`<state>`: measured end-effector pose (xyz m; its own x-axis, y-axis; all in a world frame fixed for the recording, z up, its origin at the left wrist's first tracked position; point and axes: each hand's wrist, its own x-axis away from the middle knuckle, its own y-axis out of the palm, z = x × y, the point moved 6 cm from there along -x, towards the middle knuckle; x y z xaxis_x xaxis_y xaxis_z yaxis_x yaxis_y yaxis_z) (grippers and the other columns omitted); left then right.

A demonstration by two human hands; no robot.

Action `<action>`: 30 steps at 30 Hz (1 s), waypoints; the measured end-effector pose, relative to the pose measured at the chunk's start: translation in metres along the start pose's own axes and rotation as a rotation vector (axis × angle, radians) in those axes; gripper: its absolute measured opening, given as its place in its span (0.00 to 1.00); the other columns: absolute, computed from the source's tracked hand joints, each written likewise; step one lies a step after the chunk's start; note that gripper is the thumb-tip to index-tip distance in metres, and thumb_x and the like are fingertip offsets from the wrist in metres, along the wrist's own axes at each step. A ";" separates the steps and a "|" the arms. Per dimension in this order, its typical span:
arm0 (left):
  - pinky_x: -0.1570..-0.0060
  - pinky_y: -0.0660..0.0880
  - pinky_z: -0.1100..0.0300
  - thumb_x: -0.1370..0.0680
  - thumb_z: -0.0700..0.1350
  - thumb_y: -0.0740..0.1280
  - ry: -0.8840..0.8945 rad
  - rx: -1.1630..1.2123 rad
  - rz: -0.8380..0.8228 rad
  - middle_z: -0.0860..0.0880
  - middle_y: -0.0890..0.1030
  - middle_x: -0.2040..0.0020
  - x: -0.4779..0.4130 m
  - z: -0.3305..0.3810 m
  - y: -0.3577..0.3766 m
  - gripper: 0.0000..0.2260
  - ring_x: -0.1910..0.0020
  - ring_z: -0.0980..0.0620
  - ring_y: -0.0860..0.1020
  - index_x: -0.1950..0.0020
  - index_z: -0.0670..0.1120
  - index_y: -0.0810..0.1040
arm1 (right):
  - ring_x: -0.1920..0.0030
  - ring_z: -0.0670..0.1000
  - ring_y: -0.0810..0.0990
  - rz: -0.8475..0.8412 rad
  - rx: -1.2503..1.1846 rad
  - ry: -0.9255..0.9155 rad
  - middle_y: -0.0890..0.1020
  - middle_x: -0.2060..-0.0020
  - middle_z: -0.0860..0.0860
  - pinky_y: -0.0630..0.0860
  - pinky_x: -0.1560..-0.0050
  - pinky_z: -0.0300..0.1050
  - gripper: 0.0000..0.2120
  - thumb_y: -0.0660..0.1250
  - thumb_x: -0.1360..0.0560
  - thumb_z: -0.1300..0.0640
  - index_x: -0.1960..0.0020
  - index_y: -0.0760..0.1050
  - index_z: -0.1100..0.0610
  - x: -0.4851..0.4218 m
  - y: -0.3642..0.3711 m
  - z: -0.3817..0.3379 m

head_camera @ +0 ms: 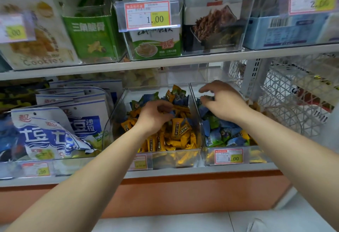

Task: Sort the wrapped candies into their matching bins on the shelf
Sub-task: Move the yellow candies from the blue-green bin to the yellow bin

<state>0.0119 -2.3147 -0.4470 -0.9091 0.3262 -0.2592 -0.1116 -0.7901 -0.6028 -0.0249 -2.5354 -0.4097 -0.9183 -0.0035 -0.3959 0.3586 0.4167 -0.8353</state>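
- both my hands are down in the two clear bins on the lower shelf (165, 174)
- left hand (153, 115) is in the middle bin (117, 114), sitting right on top of the pile of yellow candies (177, 130). fingers are curled in tight over the wrappers, but I honestly can't tell if anything is actually pinched in there
- that same bin has a bunch of blue and green candies (176, 95) heaped at the back, mixed in behind the yellow ones
- right hand (222, 101) is over the back of the right bin (205, 140), fingers (206, 90) spread loose and bent, tips just beside a blue wrapper. can't tell if it's gripping that one either
- right bin holds mostly blue and green wrapped candies (222, 132), plus a few yellow ones near its front right corner
- price tag (228, 156) on the front of the right bin reads 1.00
- big blue and white snack bags (55, 130) are slumped in the compartment to the left of the middle bin
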 end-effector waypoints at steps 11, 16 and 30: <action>0.61 0.74 0.71 0.25 0.43 0.74 -0.005 0.157 0.176 0.58 0.83 0.57 0.007 -0.001 -0.030 0.07 0.58 0.61 0.81 0.50 0.53 0.83 | 0.39 0.52 0.78 -0.134 -0.121 -0.088 0.81 0.37 0.48 0.76 0.42 0.46 0.22 0.61 0.19 0.46 0.26 0.68 0.47 0.009 0.028 -0.052; 0.58 0.79 0.64 0.25 0.39 0.74 -0.060 0.582 0.103 0.49 0.87 0.57 0.012 0.013 -0.018 0.07 0.55 0.51 0.85 0.51 0.51 0.83 | 0.46 0.48 0.80 -0.061 -0.514 -0.047 0.82 0.48 0.46 0.74 0.47 0.42 0.12 0.66 0.20 0.51 0.37 0.76 0.48 0.005 0.027 -0.070; 0.55 0.68 0.61 0.18 0.55 0.61 -0.041 -0.190 -0.153 0.52 0.81 0.40 -0.018 0.006 0.057 0.14 0.45 0.52 0.77 0.36 0.53 0.78 | 0.32 0.55 0.73 -0.236 0.135 0.153 0.75 0.30 0.48 0.72 0.37 0.48 0.24 0.54 0.20 0.36 0.29 0.72 0.43 0.033 0.011 0.050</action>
<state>0.0194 -2.3686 -0.4726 -0.9032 0.4106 -0.1254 -0.1757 -0.6201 -0.7646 -0.0426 -2.5759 -0.4512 -0.9897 0.0555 -0.1319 0.1425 0.2959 -0.9445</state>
